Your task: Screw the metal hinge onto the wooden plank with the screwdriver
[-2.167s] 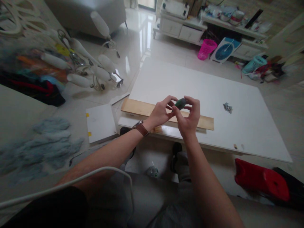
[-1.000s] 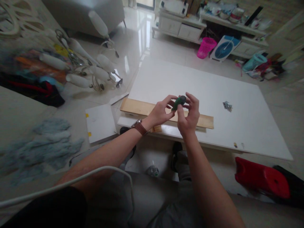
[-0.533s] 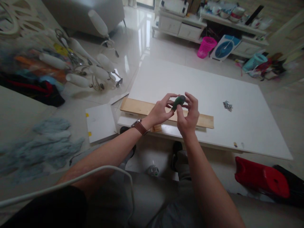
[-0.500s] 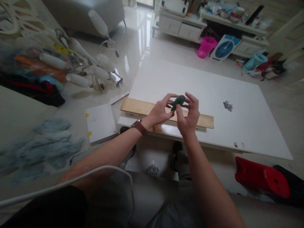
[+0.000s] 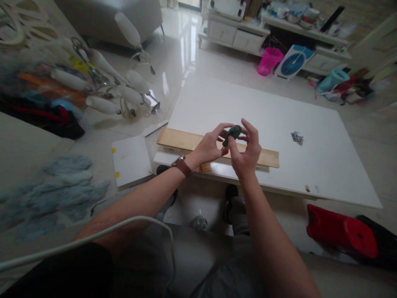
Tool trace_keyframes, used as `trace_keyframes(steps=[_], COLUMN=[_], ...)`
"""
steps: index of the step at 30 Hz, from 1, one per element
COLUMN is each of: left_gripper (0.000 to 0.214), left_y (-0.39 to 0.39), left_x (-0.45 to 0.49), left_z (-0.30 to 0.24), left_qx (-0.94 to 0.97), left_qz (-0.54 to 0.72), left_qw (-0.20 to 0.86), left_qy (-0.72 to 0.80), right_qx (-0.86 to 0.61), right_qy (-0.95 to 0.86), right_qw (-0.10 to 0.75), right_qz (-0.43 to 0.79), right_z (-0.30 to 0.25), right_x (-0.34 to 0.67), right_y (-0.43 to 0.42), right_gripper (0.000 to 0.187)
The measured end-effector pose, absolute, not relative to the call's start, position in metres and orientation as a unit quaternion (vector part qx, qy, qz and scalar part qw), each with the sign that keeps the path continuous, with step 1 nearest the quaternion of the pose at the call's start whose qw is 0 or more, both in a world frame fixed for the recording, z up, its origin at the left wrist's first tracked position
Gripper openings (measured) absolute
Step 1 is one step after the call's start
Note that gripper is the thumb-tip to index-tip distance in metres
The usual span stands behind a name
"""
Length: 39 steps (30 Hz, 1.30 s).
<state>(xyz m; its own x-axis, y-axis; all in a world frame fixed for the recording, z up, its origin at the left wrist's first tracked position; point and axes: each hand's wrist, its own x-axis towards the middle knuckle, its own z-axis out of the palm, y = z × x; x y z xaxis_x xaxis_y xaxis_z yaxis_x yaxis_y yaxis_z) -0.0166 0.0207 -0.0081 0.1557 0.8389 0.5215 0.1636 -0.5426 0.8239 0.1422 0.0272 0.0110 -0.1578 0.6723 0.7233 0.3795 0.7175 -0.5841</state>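
- Between our two hands, above the long, pale-brown, flat wooden plank [image 5: 182,140], is a dark-green, rounded, handle-like piece with a blackish end [image 5: 232,134]. It tilts, its blackish end up, far and to the right.
- Our bare left hand [image 5: 212,144], with its brown-strapped wristwatch [image 5: 183,165], is narrowed on the lower, left end of the piece. Whether anything thin sits between those fingertips, we cannot tell.
- Our bare right hand [image 5: 246,151] holds the piece too, thumb laid along its near side, index finger lifted away.
- To turn or work the piece well, we would judge it best to hold the left end steady and let the right thumb and fingers do the fine moving, with light, even pressure.
- The piece looks smooth, so it could slip; working low over the plank would shorten any fall.
- The plank lies along the near edge of the large, white, flat panel [image 5: 217,99]. Well to the right on that panel sits a small heap of silvery metal hardware [image 5: 297,138]; we should avoid nudging it.
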Motion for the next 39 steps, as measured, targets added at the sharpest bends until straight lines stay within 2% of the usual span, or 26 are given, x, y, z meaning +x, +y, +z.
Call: trace_keyframes(steps=[6, 13, 21, 27, 33, 39], left_gripper=[0.052, 0.058, 0.041, 0.050, 0.043, 0.048], left_y=[0.0209, 0.0207, 0.0190, 0.0181, 0.0172, 0.0178], left_x=[-0.0183, -0.0182, -0.0162, -0.0145, -0.0165, -0.0162], left_z=[-0.0080, -0.0053, -0.0043, -0.0051, -0.0020, -0.0021], left_qx=[0.690, 0.689, 0.677, 0.681, 0.688, 0.663], left_qz=[0.532, 0.540, 0.544, 0.549, 0.528, 0.546], left_qw=[0.286, 0.307, 0.303, 0.318, 0.303, 0.337], left_qy=[0.400, 0.374, 0.393, 0.366, 0.395, 0.386], right_qx=[-0.357, -0.342, -0.358, -0.317, -0.363, -0.325], right_qy=[-0.748, -0.754, -0.747, -0.762, -0.751, -0.765], right_qw=[0.549, 0.542, 0.549, 0.543, 0.543, 0.534], right_qz=[0.109, 0.144, 0.111, 0.155, 0.098, 0.153], right_z=[0.0161, 0.0135, 0.0181, 0.0121, 0.0160, 0.0137], right_x=[0.1407, 0.1408, 0.1405, 0.1409, 0.1400, 0.1405], right_y=[0.0252, 0.0237, 0.0243, 0.0251, 0.0245, 0.0236], right_gripper=[0.050, 0.050, 0.048, 0.056, 0.051, 0.055])
